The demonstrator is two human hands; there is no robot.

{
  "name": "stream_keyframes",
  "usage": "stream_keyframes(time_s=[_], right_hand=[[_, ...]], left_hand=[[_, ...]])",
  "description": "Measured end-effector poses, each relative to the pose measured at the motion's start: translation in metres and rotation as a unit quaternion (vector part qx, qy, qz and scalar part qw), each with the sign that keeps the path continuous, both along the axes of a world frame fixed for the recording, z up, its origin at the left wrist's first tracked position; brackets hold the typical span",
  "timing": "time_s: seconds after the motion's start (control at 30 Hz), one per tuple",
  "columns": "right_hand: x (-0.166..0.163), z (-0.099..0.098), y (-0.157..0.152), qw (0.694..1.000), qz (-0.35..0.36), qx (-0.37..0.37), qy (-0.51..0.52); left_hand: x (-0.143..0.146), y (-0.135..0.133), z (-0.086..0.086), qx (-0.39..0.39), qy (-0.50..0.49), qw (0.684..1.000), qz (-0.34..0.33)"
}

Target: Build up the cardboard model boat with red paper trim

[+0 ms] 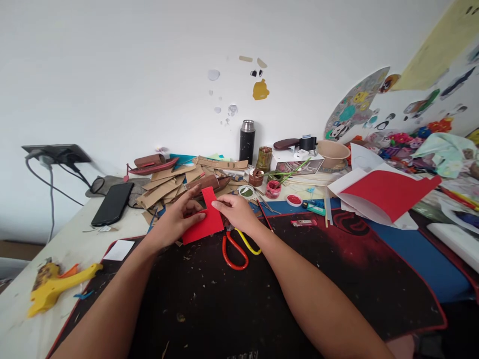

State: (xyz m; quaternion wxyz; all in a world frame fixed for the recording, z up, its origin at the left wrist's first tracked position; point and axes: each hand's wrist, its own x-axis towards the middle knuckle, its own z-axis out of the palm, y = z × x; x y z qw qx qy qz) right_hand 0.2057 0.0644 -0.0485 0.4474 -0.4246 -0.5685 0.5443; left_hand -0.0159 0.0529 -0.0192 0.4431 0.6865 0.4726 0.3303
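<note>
A piece of red ridged paper [204,227] is held low over the dark mat, with a narrow strip standing up from its wider lower part. My left hand [182,213] grips the wider part from the left, thumb lying on top and the forefinger raised. From the right, the thumb and fingers of my right hand [236,208] pinch the narrow strip. Scissors [235,268] with one red and one yellow handle lie on the mat just below the paper; their blades are mostly hidden by the paper and my right hand.
A yellow hot glue gun [56,289] and a black phone [113,203] lie at left. Cardboard scraps [164,188], a black flask [247,142] and a red paint jar [273,189] stand behind. Red sheet paper [385,194] lies at right. A pink lighter [304,223] rests on the mat.
</note>
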Motion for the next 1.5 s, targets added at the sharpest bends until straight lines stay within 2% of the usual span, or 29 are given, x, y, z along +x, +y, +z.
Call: stream_keyframes(time_s=[0.3,0.6,0.83,0.97,1.07,1.2,1.27,1.33,1.5], right_hand=[[0.0,0.001,0.0,1.0,-0.005,0.009,-0.03],[-0.001,0.008,-0.002,0.997,0.036,-0.039,-0.06],[0.0,0.007,-0.002,0.998,0.034,-0.028,-0.034],[0.001,0.009,-0.001,0.998,0.022,-0.063,-0.004],[0.001,0.011,0.001,0.993,-0.013,-0.105,0.046],[0.001,0.011,0.004,0.981,-0.05,-0.162,0.091],[0.001,0.011,0.005,0.979,-0.058,-0.172,0.097],[0.0,0.011,0.005,0.977,-0.061,-0.177,0.102],[-0.001,0.014,0.003,0.975,-0.047,-0.191,0.108]], left_hand=[[-0.001,0.004,-0.001,0.042,0.023,0.997,0.063],[0.006,-0.002,0.01,0.058,0.091,0.993,0.054],[0.002,-0.002,0.01,0.033,0.123,0.991,-0.029],[-0.002,-0.002,0.006,0.07,0.108,0.992,0.018],[-0.002,-0.005,0.007,0.197,0.146,0.968,0.046],[0.005,-0.011,0.005,0.361,0.236,0.9,-0.053],[0.009,-0.012,0.001,0.398,0.287,0.868,-0.08],[0.012,-0.012,-0.003,0.412,0.33,0.847,-0.069],[0.008,-0.012,0.001,0.413,0.326,0.849,-0.042]])
